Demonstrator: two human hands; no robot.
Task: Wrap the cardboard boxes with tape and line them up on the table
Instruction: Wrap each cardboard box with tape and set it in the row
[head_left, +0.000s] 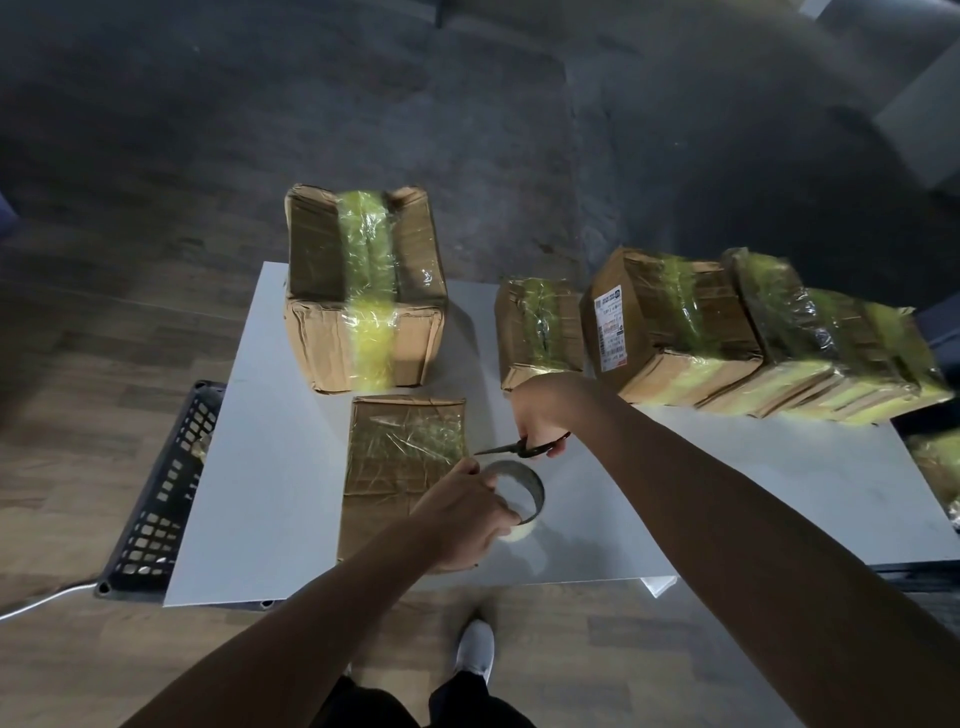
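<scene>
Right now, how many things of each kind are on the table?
Boxes: 5 (the right ones are blurred, so this is my best count)
Tape roll: 1, held by the left hand
Scissors: 1, held by the right hand
Total: 7

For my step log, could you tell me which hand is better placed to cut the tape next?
Probably the right hand: it grips the scissors, tips beside the flat box, while the left hand holds the tape roll.
</scene>
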